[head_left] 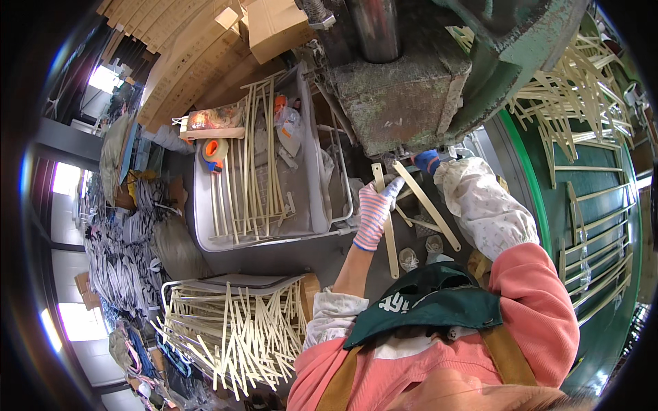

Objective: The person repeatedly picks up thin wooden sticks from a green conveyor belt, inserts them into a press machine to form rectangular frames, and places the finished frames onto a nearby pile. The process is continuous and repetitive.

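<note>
My left hand [373, 212], in a pink and blue striped glove, is closed around a flat pale metal strip [391, 248] with a hole at its upper end. A second strip [430, 209], also holed, slants to the right beside the fingertips; whether the hand grips it too I cannot tell. My right hand [427, 162], in a blue glove, reaches under the front of a worn green press [401, 109]. Its fingers are mostly hidden, and a patterned white sleeve covers the wrist.
To the left, a white-rimmed cart [205, 236] holds long strips and a roll of orange tape [215, 149]. Below it, a second bin [171, 293] is heaped with strips. A green table [603, 188] at right carries frames and more strips. Cardboard boxes [277, 31] stand behind.
</note>
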Demonstrator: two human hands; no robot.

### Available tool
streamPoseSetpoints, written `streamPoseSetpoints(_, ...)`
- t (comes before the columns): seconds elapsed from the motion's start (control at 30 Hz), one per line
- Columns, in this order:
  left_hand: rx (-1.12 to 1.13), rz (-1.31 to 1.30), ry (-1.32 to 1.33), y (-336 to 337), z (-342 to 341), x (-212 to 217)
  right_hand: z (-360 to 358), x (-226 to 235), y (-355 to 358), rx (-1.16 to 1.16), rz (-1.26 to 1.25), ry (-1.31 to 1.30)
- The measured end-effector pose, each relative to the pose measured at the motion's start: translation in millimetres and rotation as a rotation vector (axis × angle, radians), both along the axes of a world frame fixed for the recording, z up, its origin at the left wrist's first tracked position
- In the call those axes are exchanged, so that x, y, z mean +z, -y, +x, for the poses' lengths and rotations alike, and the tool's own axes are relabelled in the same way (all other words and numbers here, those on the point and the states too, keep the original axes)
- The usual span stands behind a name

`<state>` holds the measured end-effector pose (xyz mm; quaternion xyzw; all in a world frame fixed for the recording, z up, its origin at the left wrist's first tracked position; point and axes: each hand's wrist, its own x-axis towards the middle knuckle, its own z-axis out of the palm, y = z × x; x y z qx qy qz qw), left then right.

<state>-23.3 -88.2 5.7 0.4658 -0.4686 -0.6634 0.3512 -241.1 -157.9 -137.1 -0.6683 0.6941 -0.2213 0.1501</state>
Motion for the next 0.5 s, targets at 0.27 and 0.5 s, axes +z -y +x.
streamPoseSetpoints(0.27, -0.003, -0.066, -0.271, -14.5, 2.6, -2.3, -15.6, 13.5, -10.6, 0.081, -0.020, 0.168)
streamPoseSetpoints(0.5, 0.075, -0.108, -0.258, -13.2, -8.9, 1.8, 1.0, 45.9, -52.9, 0.372, -0.059, 0.561)
